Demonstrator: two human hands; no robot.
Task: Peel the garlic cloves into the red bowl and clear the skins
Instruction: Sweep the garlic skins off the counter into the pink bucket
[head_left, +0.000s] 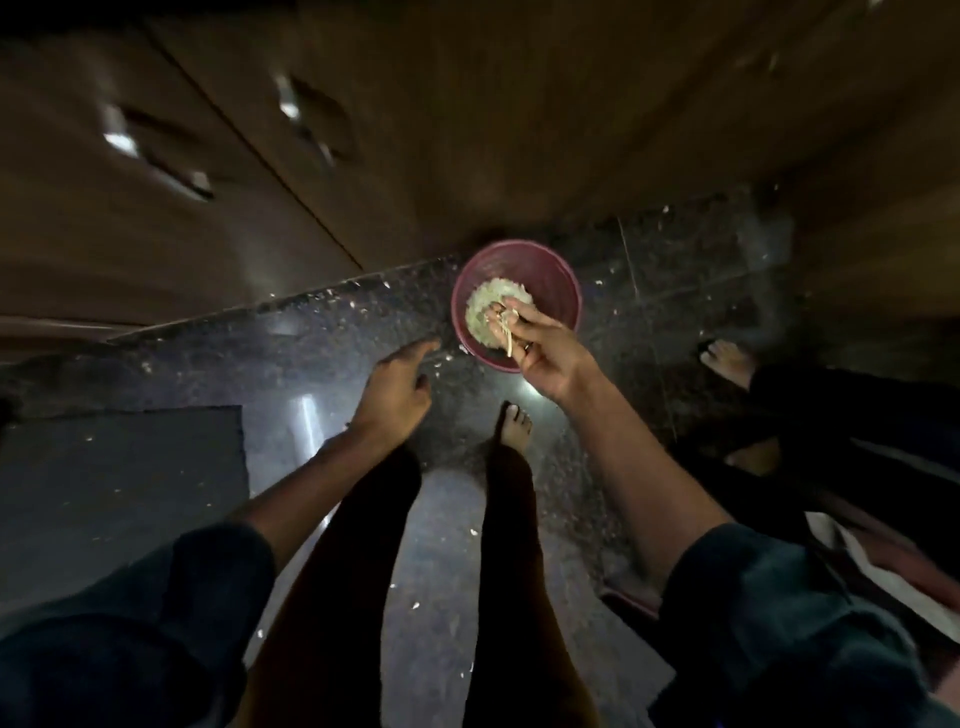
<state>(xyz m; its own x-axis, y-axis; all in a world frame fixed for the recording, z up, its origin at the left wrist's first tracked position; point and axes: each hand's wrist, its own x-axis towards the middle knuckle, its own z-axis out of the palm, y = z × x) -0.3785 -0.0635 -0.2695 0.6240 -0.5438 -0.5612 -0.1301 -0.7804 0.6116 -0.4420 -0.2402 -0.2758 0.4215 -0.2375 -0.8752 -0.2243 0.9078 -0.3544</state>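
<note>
Red bowl (556, 283) on dark stone floor (322, 338), near cabinet, pale peeled garlic (491, 306) heaped inside. Right hand (543, 345) above bowl, fingers pinching stringy skin (506, 338), likely to lift it clear. Left hand (397, 382) empty, fingers loosely apart, reaching toward skin flakes (332, 296) strewn on floor.

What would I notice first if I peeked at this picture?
The red bowl on the dark floor, near the middle, holding a pale heap of peeled garlic. The right hand hangs over it, pinching a thin stalk-like piece; the left hand reaches toward white skin flakes scattered beside the bowl.
</note>
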